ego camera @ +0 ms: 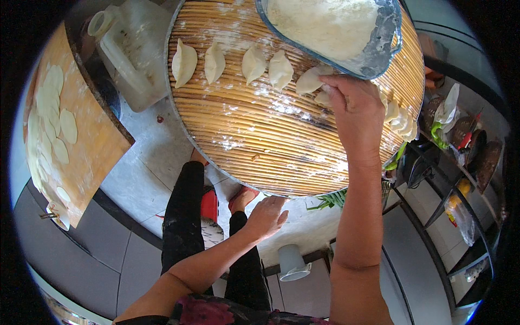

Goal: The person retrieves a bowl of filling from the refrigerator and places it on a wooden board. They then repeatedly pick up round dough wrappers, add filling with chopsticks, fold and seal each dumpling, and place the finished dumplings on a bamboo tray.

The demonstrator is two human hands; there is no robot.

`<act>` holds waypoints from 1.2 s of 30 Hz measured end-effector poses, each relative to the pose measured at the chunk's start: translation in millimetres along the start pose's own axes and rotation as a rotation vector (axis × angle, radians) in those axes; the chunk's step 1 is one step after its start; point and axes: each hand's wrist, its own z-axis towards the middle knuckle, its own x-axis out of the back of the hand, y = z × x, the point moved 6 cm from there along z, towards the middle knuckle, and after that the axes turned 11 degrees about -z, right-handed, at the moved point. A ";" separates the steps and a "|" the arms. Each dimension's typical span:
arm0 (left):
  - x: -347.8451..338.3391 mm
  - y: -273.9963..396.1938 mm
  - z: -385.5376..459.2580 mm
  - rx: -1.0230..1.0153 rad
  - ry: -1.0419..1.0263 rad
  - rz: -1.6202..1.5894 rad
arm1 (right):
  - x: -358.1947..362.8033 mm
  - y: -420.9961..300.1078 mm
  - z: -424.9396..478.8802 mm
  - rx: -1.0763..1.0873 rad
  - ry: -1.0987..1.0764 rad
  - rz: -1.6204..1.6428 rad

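Note:
My right hand (355, 101) reaches over a round tray of thin reeds or sticks (252, 134), its fingertips at the edge of a dumpling (309, 80); whether they grip it is unclear. A row of dumplings, with another dumpling (185, 63) at its left end, lies on the tray dusted with flour. Further dumplings (400, 120) sit close together right of my wrist. Just above the hand a blue-rimmed plastic basin (367, 67) holds flour (325, 24). My left hand (266, 217) hangs by the tray's near edge with fingers loosely bent, nothing visible in it.
At left, a wooden board (95, 154) bears many flat dough wrappers (68, 126) and a small white dish (59, 215). A translucent plastic jug (136, 53) stands between board and tray. A shelf rack (459, 162) with bags is at right. A grey bucket (292, 262) and green stalks (331, 200) are below.

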 end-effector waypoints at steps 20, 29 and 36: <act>-13.2 -3.8 5.0 0.092 -0.123 0.004 | -7.6 19.5 -12.0 -0.135 0.178 0.023; -14.9 -8.3 3.3 0.013 -0.045 0.060 | -5.8 3.7 -47.2 -0.114 0.231 0.018; -12.5 -7.0 0.6 0.019 -0.059 0.074 | -12.9 7.9 -46.6 -0.164 0.260 0.111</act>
